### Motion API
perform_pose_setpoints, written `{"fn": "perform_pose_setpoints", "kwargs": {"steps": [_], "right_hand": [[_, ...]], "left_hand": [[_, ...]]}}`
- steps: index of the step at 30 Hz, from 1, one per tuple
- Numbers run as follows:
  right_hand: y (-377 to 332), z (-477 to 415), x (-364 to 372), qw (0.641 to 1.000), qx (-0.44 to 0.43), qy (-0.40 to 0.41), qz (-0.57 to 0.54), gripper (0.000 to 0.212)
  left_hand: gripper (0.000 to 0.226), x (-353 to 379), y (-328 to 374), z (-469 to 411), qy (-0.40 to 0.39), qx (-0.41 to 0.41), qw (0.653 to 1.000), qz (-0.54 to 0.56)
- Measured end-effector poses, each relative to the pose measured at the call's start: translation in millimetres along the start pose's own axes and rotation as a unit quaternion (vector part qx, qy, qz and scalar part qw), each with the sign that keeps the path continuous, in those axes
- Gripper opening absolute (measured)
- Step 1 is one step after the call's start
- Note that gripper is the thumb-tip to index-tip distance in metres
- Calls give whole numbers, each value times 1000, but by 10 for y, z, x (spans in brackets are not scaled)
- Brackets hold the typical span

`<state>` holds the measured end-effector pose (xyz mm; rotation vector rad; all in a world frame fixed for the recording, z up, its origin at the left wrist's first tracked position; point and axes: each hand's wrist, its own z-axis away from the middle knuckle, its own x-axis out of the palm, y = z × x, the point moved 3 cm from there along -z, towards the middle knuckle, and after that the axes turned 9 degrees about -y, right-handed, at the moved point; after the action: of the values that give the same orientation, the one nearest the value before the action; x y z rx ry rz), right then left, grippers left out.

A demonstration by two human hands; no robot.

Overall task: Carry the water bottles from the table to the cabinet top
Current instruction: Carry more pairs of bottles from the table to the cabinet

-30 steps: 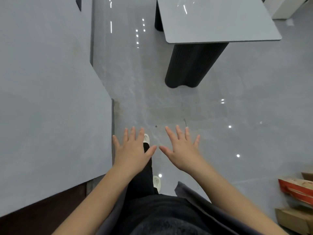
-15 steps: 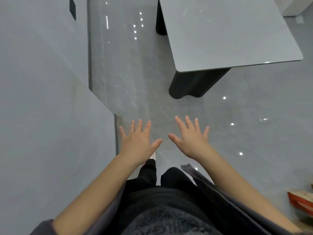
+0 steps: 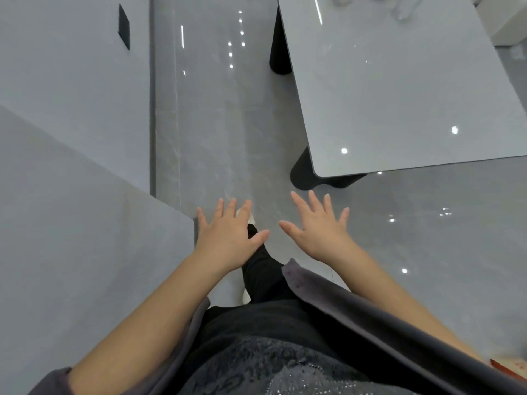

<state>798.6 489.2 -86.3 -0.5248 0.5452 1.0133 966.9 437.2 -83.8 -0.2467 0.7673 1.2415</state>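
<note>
My left hand and my right hand are held out in front of me, palms down, fingers spread, each holding nothing. They hover over the glossy grey floor. The grey table stands ahead to the right on black legs. At its far end, cut by the top edge of the view, lie clear water bottles. The grey cabinet top fills the left side, its corner just beside my left hand.
A grey wall with a dark socket plate rises at the upper left. A black table leg stands close ahead of my right hand. A red-edged box corner shows at the lower right. My black-trousered leg and pale shoe are below my hands.
I have walked forward: the table has grown nearer and larger, and the bottles on its far end have come into sight. Both hands stay spread and empty.
</note>
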Motion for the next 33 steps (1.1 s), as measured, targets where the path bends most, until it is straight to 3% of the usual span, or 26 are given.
{"fn": "perform_pose_setpoints", "kwargs": {"steps": [17,27,33], "right_hand": [[-574,-1836,-1921,1000,11,-23,-18,73],[-638,-2642,-2735,990,96,4,-99,74],[-753,-3124,-3297,967,174,4,-185,73]], "left_hand": [[78,-2200,-280,-1918,-31,-26,999,-2],[78,-3292,-254,-3001,-42,63,992,-97],[76,-4113,-204,-3674,-65,137,973,-176]]}}
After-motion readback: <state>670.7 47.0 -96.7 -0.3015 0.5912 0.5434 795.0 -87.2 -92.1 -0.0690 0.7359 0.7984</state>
